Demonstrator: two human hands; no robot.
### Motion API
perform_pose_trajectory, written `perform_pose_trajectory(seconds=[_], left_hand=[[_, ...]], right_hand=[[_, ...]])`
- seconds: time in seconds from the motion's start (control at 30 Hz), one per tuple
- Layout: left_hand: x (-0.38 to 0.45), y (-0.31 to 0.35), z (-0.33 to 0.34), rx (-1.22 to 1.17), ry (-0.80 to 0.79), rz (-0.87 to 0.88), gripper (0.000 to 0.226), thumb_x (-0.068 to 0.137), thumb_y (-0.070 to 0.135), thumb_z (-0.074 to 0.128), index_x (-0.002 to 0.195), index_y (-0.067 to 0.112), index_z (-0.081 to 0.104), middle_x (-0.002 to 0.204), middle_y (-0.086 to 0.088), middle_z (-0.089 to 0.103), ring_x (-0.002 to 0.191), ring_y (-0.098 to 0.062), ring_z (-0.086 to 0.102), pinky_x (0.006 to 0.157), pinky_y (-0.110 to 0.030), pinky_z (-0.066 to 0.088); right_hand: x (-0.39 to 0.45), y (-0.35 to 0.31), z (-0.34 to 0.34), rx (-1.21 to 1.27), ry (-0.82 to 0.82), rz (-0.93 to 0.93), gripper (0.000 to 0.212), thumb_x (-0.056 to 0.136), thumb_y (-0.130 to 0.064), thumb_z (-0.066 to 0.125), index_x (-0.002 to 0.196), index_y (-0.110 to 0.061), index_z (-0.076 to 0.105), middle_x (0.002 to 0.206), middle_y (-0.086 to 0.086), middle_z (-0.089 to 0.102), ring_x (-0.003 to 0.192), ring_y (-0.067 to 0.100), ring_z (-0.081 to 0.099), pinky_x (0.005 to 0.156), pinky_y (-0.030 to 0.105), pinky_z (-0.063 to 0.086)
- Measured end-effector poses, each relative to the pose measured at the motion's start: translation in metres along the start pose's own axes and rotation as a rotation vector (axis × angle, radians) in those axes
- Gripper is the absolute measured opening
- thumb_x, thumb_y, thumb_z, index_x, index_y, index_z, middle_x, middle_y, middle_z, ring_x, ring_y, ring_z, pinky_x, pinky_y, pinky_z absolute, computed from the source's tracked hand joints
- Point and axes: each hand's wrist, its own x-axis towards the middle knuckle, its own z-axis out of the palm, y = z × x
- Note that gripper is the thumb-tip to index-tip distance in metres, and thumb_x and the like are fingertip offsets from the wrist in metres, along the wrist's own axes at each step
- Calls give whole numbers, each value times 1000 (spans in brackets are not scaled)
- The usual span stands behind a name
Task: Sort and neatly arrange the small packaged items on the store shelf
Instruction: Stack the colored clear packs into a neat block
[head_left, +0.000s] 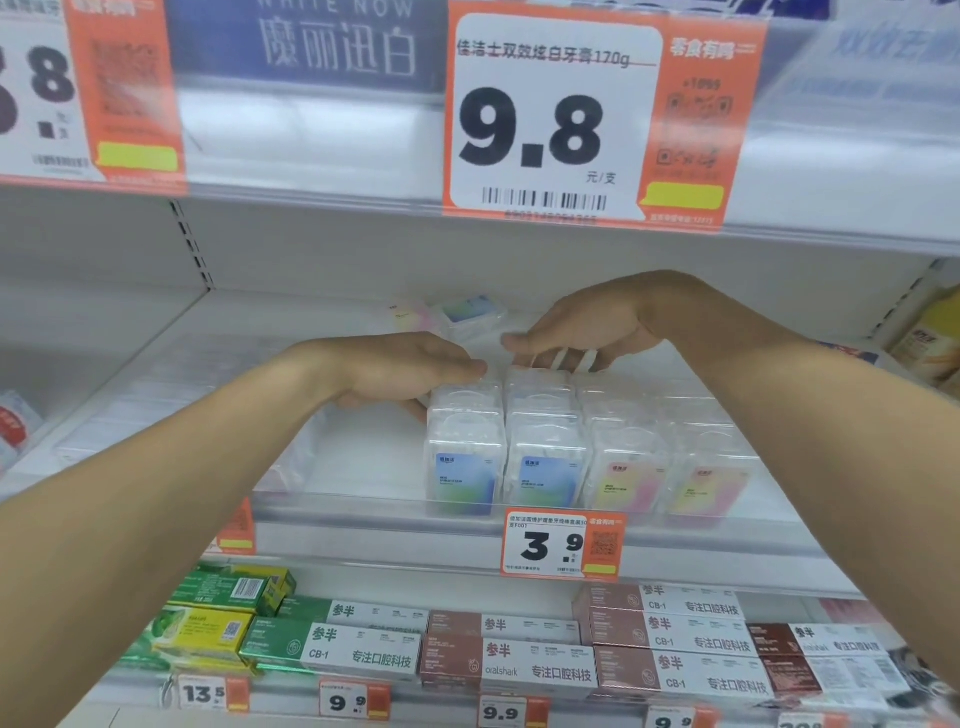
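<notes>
The clear boxes (571, 447) are standing in four rows on the middle shelf (363, 452) behind the 3.9 price tag (563, 543). I am gripping the leftmost row with my left hand (410, 371), while my right hand (582, 335) is hovering relaxed over the back boxes.

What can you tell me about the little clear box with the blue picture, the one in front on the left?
The blue-label box is a small clear plastic case with a blue-to-green label on its front. It stands upright at the front left of a row, behind the shelf's clear lip. A matching blue box stands close on its right. More clear boxes line up behind it, where the left hand reaches.
</notes>
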Motion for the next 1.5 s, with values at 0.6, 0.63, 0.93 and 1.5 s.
perform_pose_trajectory(seconds=[0.6, 0.63, 0.93, 1.5], left_hand=[[67, -21, -73, 600, 513, -197, 42, 90, 35, 60, 121, 7, 55, 134, -14, 52, 123, -32, 50, 98, -34, 41], [74, -25, -75, 584, 436, -247, 67, 86, 43, 64, 140, 11, 39, 143, -11, 44, 129, -30, 46, 104, -36, 39], [87, -26, -73, 670, 341, -262, 112, 44, 74, 80, 136, 19, 49, 140, -4, 45, 126, -27, 45, 104, -37, 43], [15, 9, -37, -169, 714, 354, 42, 69, 23, 86, 104, 10, 68, 96, -2, 68, 79, -8, 68, 61, -25, 58]], right_hand=[[140, -39, -24, -187, 391, 79, 96, 66, -64, 79, 138, -7, 51, 135, 7, 55, 92, 29, 72, 90, 42, 57], [138, -36, -26, -153, 344, 78, 102, 64, -61, 83, 141, -5, 47, 138, 9, 53, 96, 28, 72, 91, 42, 57], [97, -15, -27, -62, 291, -21, 65, 61, -16, 94, 116, -1, 65, 126, 13, 63, 87, 25, 69, 64, 29, 61], [16, 14, -4, 113, -5, -73, 33, 92, -54, 57, 105, -24, 64, 90, -13, 52, 83, 16, 47, 86, 27, 44]])
